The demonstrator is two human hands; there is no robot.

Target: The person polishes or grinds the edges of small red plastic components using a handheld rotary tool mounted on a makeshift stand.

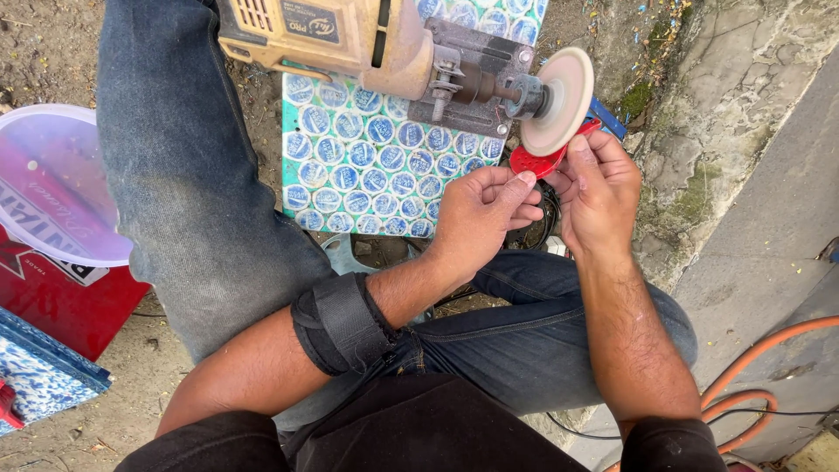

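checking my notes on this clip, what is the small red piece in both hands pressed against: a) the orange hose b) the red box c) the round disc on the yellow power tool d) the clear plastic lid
c: both hands, left hand and right hand, hold the small red piece against the lower edge of the round disc on the yellow power tool.

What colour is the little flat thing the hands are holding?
Red. The flat piece shows best in the head view, held against the disc.

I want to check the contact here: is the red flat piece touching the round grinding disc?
Touching. In the head view, the red flat piece, held by the left hand and right hand, meets the lower edge of the grinding disc with no gap visible.
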